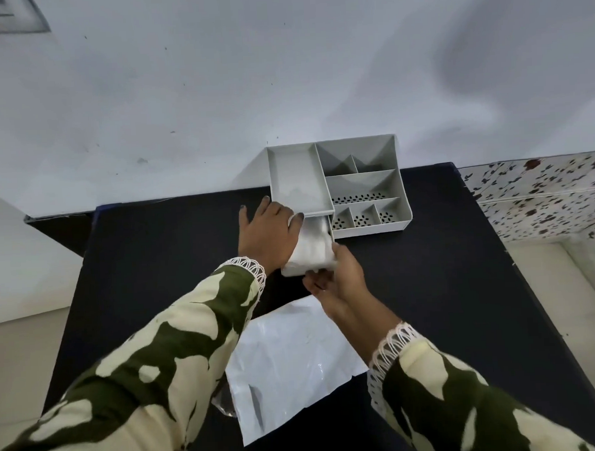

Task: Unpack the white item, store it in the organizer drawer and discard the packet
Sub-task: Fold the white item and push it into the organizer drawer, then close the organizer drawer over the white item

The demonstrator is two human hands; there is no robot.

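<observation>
A grey organizer point(366, 184) with several compartments stands at the far edge of a black table. Its drawer point(293, 270) is pulled out toward me, and the white item point(312, 247) lies inside it. My left hand point(267, 235) lies flat over the drawer's left side with fingers spread, touching the white item. My right hand point(339, 278) grips the drawer's front right corner. The empty white packet point(288, 365) lies flat on the table nearer me, between my forearms.
The black table point(445, 287) backs onto a pale wall. A piece of clear plastic point(223, 404) pokes out from under the packet's left edge. A speckled tiled surface point(543, 197) lies to the right, beyond the table.
</observation>
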